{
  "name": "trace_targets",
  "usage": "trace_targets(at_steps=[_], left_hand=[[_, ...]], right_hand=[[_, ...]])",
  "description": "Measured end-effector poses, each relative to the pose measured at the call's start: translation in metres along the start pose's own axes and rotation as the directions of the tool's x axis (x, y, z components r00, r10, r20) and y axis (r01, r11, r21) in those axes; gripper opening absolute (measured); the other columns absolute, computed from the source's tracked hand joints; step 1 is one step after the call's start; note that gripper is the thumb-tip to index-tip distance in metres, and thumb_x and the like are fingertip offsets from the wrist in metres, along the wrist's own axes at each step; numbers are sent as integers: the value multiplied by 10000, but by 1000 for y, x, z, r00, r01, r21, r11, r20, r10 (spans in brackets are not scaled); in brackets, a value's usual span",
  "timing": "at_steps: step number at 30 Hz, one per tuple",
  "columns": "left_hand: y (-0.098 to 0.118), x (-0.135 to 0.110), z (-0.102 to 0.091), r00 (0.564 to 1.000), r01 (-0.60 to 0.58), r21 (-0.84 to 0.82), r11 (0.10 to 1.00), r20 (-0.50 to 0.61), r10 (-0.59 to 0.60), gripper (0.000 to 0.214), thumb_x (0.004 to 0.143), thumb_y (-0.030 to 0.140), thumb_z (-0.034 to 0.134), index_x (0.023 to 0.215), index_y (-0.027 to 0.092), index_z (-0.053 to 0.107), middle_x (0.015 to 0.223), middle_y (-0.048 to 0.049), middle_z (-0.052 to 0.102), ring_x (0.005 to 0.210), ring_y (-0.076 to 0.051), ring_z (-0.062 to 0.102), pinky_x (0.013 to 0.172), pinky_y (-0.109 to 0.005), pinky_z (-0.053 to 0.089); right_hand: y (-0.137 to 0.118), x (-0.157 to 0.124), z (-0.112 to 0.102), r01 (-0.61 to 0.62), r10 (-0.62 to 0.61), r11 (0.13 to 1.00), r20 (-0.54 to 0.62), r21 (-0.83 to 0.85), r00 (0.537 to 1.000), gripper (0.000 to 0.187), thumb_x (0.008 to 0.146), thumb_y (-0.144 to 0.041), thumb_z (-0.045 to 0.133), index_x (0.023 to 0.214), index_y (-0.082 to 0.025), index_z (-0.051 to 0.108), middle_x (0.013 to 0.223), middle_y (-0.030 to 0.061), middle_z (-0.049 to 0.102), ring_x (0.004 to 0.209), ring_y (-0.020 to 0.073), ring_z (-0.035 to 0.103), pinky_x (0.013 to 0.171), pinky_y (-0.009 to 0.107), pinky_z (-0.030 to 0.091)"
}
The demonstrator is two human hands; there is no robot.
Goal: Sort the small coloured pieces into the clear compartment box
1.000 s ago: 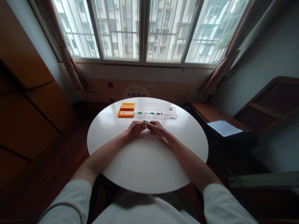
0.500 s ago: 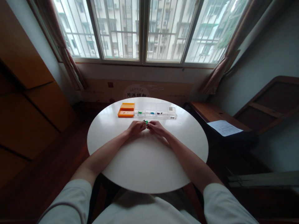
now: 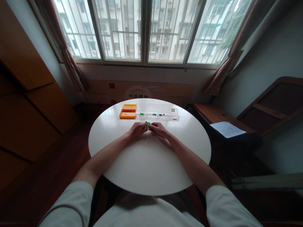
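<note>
Closely together over the far half of the round white table (image 3: 151,170), the left hand (image 3: 138,128) and the right hand (image 3: 159,128) pinch a small green piece (image 3: 148,124) between their fingertips, one from either side. Just beyond them lies a row of clear compartments (image 3: 167,117) holding small green, blue and dark bits (image 3: 154,114), with an orange box (image 3: 127,116) at its left end; whether the piece touches the table, I cannot tell

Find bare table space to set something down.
Bare: the white table between the forearms, plus its left and right sides beyond them. Crowded: toward the far edge, by the orange tray and clear compartment case, and where left hand and right hand hold a green piece.
</note>
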State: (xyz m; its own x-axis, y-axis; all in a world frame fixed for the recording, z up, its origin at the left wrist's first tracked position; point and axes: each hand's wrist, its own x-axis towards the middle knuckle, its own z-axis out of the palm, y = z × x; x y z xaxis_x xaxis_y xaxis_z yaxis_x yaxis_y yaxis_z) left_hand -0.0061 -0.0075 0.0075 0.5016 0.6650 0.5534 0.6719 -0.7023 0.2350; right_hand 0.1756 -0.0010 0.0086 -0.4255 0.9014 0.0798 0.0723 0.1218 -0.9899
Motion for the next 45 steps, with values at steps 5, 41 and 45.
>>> trace_targets(at_steps=[5, 41, 45], left_hand=[[0, 0, 0, 1000, 5, -5, 1000, -4, -5, 204, 817, 289, 476, 731, 179, 624, 572, 17, 580, 484, -72, 458, 512, -192, 280], [-3, 0, 2, 1000, 20, 34, 999, 24, -20, 199, 803, 291, 478, 717, 177, 615, 588, 8, 595, 493, -84, 469, 515, -201, 286], [-2, 0, 1, 999, 21, 32, 999, 33, -22, 207, 808, 290, 468, 719, 176, 616, 586, 5, 592, 495, -85, 470, 518, -201, 291]], right_hand=[[1, 1, 0, 14, -14, 1000, 1, -2, 1000, 364, 674, -488, 629, 718, -128, 602, 623, 19, 587, 517, 88, 480, 469, 210, 370], [-1, 0, 1, 39, -39, 996, 3, -75, 999, 355, 697, -480, 602, 688, -126, 581, 611, 9, 578, 495, 77, 461, 459, 204, 366], [-1, 0, 2, 43, -43, 996, 4, -78, 999, 349, 695, -474, 605, 692, -126, 585, 608, 8, 577, 509, 83, 471, 472, 207, 374]])
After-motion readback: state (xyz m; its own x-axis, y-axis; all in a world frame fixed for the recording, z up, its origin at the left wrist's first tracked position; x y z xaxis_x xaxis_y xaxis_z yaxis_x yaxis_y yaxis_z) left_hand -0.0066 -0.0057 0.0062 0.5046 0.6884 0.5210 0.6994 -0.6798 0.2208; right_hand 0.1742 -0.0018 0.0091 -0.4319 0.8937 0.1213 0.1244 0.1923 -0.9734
